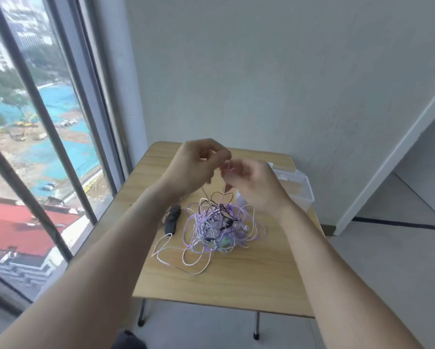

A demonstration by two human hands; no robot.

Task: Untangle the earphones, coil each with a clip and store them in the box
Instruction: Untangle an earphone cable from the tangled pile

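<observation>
Both hands are raised together above the far middle of the bench: the left hand (195,163) has curled fingers pinching thin cable strands, and the right hand (246,183), just beside it, pinches strands too. Those strands hang down to the tangled heap of purple, white and black earphone cables (217,226) lying mid-bench, with loose white loops trailing toward the near left. Black clips (173,221) lie just left of the heap. A clear plastic box (298,187) sits at the far right edge. The light wooden bench (224,288) shows bare surface along its near edge.
</observation>
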